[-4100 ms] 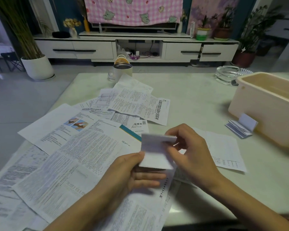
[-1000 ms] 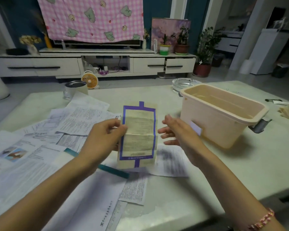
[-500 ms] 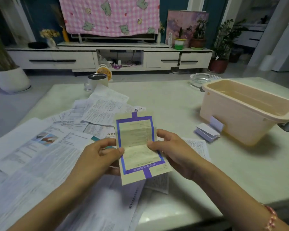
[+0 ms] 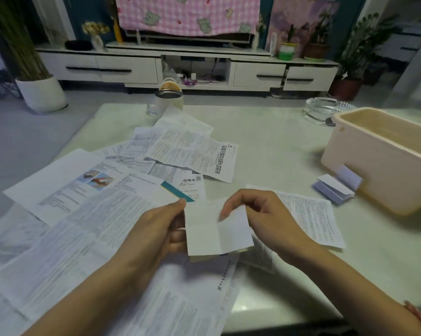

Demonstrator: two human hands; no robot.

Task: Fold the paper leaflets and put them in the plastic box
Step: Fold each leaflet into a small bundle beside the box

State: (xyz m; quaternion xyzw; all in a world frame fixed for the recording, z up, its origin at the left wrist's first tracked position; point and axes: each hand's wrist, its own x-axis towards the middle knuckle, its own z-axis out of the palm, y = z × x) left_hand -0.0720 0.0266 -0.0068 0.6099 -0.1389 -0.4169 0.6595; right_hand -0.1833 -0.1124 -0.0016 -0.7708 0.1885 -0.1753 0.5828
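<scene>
left hand [image 4: 156, 235] pinches the left edge of the held leaflet [image 4: 216, 235], thumb on top, steadying it above the bench [image 4: 272, 132]. right hand [image 4: 267, 219]: fingers [image 4: 231, 204] curled round the right flap, judged to be turning the next fold; blur hides the exact contact. plastic box [image 4: 374, 175] stands well right of the fingers, open-topped for drop-in. one folded leaflet [image 4: 333, 190] lies against its near wall, outside. unfolded leaflets [image 4: 95, 214] are spread left of the fingers.

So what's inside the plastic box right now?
Only the upper inner wall of the plastic box shows, bare; no leaflet is visible inside. Its floor is hidden by the near wall. One folded leaflet lies outside, against that wall.
</scene>
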